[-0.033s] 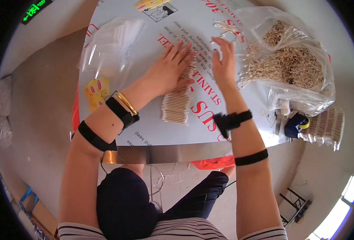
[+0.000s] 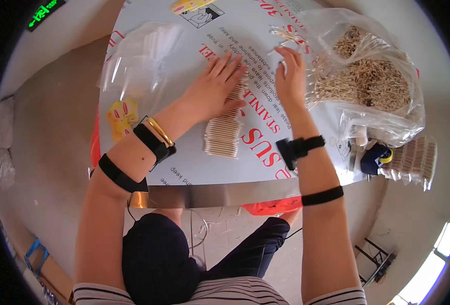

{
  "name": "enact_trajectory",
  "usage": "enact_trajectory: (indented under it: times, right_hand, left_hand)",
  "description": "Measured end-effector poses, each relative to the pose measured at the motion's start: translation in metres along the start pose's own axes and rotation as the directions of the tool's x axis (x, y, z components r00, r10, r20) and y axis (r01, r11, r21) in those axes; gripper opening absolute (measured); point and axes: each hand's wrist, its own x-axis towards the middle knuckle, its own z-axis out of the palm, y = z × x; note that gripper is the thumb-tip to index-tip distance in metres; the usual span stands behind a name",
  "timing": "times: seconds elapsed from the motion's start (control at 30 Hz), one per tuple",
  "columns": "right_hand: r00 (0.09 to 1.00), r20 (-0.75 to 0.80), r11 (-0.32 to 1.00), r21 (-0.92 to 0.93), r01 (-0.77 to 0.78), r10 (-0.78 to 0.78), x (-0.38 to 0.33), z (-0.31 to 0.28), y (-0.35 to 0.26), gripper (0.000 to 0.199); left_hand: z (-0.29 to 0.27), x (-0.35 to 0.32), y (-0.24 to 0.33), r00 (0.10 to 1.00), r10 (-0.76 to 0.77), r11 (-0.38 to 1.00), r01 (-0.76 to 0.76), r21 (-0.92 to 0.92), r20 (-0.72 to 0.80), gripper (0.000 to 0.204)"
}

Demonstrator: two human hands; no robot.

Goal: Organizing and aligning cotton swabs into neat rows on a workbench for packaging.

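My left hand (image 2: 212,94) lies flat with fingers spread over a row of cotton swabs (image 2: 222,138) laid side by side on the table. Part of the row is hidden under the palm; its near end shows below. To the right, my right hand (image 2: 292,84) is raised over the tabletop with fingers curled. A thin pale cotton swab (image 2: 272,52) seems to stick out at its fingertips. Beside that hand, loose cotton swabs (image 2: 332,89) spill from a clear plastic bag (image 2: 387,124) filled with many more. A few swabs (image 2: 286,34) lie beyond the fingers.
Clear plastic sleeves (image 2: 156,43) are stacked at the far left of the printed metal table (image 2: 184,170). Yellow packets (image 2: 123,116) lie nearer, by my left forearm. At the right edge stand a tape dispenser (image 2: 376,158) and bundled packs of swabs (image 2: 413,160).
My right hand has shifted slightly to the right, toward the bag, and its forearm with it. The left hand stays on the row.
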Motion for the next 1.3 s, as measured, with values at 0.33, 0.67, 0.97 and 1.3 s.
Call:
enact_trajectory:
  times: [0.33, 0.67, 0.97, 1.3]
  right_hand:
    - [0.878, 0.44, 0.896, -0.291, 0.337, -0.188, 0.072, -0.021, 0.066, 0.035]
    - [0.851, 0.503, 0.977, -0.054, 0.205, -0.15, 0.07, 0.008, 0.0, 0.005]
    - [0.938, 0.346, 0.979, 0.184, -0.091, 0.023, 0.046, 0.019, -0.011, 0.014]
    - [0.955, 0.298, 0.919, -0.378, 0.112, 0.006, 0.097, 0.004, 0.087, 0.021]
  left_hand:
    - [0.002, -0.002, -0.001, 1.0, 0.016, 0.998, -0.016, 0.068, 0.011, 0.09]
    - [0.0, -0.004, -0.001, 1.0, -0.012, 0.998, 0.013, 0.061, -0.015, 0.094]
    - [0.005, -0.004, 0.001, 0.996, -0.089, 0.994, 0.09, 0.057, -0.014, 0.101]
    - [-0.001, -0.002, 0.004, 0.997, -0.076, 0.991, 0.074, 0.113, 0.018, 0.099]
